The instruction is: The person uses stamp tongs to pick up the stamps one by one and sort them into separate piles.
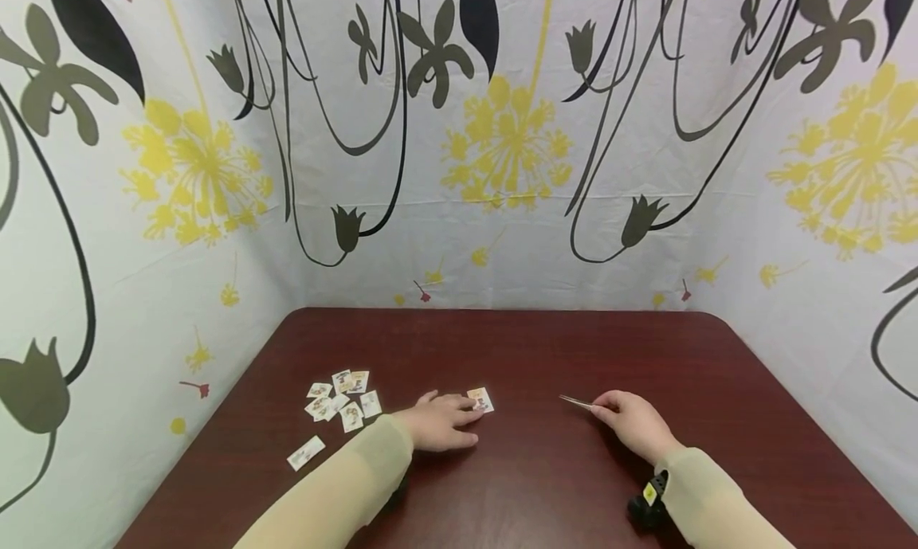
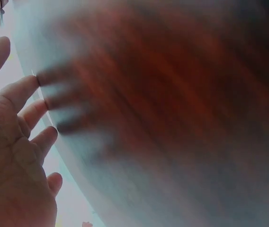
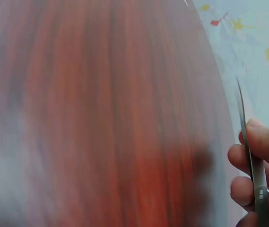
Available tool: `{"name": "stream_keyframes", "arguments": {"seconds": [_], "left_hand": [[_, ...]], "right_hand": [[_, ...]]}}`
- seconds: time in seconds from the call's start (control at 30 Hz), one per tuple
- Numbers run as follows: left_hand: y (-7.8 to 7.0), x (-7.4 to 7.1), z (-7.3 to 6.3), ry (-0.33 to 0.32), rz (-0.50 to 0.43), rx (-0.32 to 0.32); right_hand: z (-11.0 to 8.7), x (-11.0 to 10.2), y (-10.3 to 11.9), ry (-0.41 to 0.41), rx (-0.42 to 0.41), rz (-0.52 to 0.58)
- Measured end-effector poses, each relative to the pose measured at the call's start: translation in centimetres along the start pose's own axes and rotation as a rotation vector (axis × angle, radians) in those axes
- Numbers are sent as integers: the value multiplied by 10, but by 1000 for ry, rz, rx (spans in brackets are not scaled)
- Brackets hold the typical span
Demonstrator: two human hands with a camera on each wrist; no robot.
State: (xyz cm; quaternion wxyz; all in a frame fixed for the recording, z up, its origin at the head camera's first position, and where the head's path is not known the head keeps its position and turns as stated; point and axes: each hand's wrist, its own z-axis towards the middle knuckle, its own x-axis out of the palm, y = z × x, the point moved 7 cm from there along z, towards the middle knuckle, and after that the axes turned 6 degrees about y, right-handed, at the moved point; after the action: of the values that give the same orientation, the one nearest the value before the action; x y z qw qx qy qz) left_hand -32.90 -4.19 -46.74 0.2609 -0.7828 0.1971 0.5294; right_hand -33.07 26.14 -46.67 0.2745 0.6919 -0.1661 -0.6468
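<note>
Card (image 1: 484, 398) – the small printed one at the left grip (image 1: 439, 423) – looks thin and nearly weightless to me, probably paper, so I'd expect it to skid at a light touch and crease if pinched hard. It lies flat on the dark glossy surface (image 1: 531, 485), which I judge slick, and a bare fingertip may struggle to get under it. I'd take it by an edge or corner – the far right side is clear of the fingers – with fine tips and little force.

From where I sit, the card lies at the left grip's fingertips, which overlap its near left part; I can't tell whether they press on it. That grip is spread, its fingers apart, and pinches nothing. The right grip (image 1: 634, 428) is clamped on tweezers (image 3: 257, 175), whose tips point leftward toward the card, well apart from it. I can't tell whether those tips meet. The other cards (image 1: 335, 406) lie in a loose cluster, left of the left grip.
</note>
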Motion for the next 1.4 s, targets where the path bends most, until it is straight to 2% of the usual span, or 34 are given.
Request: {"name": "stream_keyframes", "arguments": {"seconds": [0.17, 0.5, 0.77, 1.07, 1.4], "left_hand": [[-8, 3, 1, 9, 8, 25], [-32, 8, 3, 39, 47, 98], [-47, 7, 4, 65, 48, 114], [-51, 7, 5, 75, 45, 115], [-49, 10, 8, 84, 36, 114]], "right_hand": [[1, 8, 8, 30, 7, 19], [0, 23, 27, 57, 32, -11], [2, 29, 41, 56, 49, -34], [-1, 28, 49, 68, 70, -71], [1, 35, 50, 66, 100, -46]]}}
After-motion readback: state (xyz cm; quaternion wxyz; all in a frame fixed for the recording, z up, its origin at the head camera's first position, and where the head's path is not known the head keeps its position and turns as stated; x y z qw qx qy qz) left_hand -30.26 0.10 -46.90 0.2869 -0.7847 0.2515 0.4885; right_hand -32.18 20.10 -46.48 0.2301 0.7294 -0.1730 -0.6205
